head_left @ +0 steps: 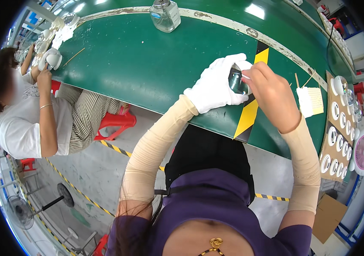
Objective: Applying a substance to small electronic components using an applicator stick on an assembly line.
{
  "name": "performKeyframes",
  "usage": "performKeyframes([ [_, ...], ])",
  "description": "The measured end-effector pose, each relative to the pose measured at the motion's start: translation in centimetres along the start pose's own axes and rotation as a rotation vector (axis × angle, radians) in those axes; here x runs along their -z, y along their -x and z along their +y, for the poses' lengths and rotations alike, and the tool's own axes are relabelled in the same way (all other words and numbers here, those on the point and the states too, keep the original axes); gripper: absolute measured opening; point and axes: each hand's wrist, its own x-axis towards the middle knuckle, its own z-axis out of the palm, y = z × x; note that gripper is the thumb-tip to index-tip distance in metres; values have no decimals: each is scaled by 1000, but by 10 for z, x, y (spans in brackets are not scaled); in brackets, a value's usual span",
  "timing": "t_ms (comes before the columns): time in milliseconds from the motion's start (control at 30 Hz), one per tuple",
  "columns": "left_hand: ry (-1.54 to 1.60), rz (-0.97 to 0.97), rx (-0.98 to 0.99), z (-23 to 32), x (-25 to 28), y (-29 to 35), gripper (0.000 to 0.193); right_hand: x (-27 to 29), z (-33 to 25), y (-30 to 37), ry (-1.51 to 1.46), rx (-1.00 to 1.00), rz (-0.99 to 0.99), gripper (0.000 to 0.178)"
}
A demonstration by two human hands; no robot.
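Note:
My left hand (212,85), in a white glove, is closed around a small rounded device (236,81) with a glossy black front and a white edge. It holds the device above the green table, over a strip of yellow and black tape (247,118). My bare right hand (276,96) comes in from the right, with thumb and fingertips pinched at the device's upper right edge. Something whitish shows at those fingertips, too small and covered to name. Light beige sleeves cover both forearms.
A clear glass bottle (165,18) stands at the far edge. To the right are a white cloth (304,102), a yellowish pad (316,100), thin sticks and a cardboard sheet (323,128) with several white rings. A co-worker (32,111) sits at the left, handling a white device (51,59).

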Motion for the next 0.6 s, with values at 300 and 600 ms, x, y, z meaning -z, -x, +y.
performKeyframes([
  [300,-70,9,-29,-2,1,0,94,-6,21,-7,-301,-175,85,11],
  [600,-57,159,-18,-6,-12,13,127,-3,18,31,-1022,-663,218,20],
])
